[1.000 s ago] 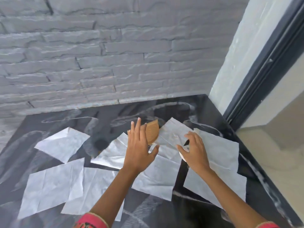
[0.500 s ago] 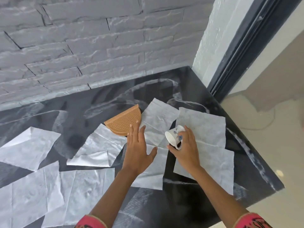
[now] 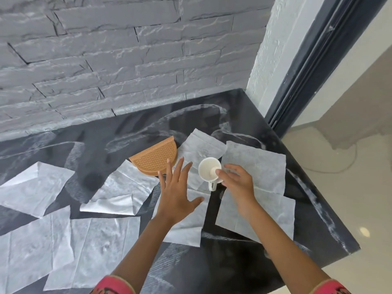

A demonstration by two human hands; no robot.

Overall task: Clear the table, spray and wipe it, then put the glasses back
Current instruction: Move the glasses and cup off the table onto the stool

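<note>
White cup in the right hand, and that's the action: it sits mouth-down, foot facing up, handle pointing toward the near edge of the surface. It's in the right half, about midway between far and near edges, over the paper sheets. Whether its rim touches the paper, I can't tell.

The right arm comes in from the near right corner, wrist fairly straight, back of the hand up. The grip is narrow, with the thumb tip and curled fingers closing on the cup's right side (the fingertips are smeared by blur, so exact contact points are hard to read).

Left hand now: palm down, fingers straight and fanned, thumb swung wide to the right, its grip fully open and holding nothing. It lies over a paper sheet just left of the cup, fingertips reaching the curved rim of the tan half-round mat. That forearm angles up from the near edge, with a pink sleeve at the bottom.

More sheets are scattered toward the left edge of the dark, streaked top.
</note>
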